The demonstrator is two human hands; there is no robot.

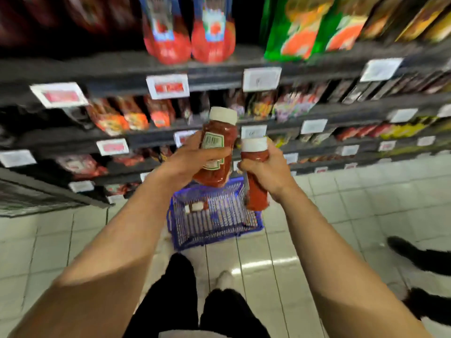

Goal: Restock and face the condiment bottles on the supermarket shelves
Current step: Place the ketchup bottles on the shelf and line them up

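Note:
My left hand [192,158] grips a red ketchup bottle [217,145] with a white cap, cap tilted up and away, its barcode label facing me. My right hand [264,167] grips a second red ketchup bottle [255,191] just below its white cap, held roughly upright. Both bottles hang in the air above a blue wire basket [212,215] standing on the floor. The dark shelves [136,76] ahead carry red sauce pouches and packets behind white price tags. The whole view is motion-blurred.
Two large red pouches [188,42] stand on the top shelf, with green packets [292,32] to their right. My legs in black trousers [185,301] are below. Another person's dark shoes [415,254] stand on the white tiled floor at right.

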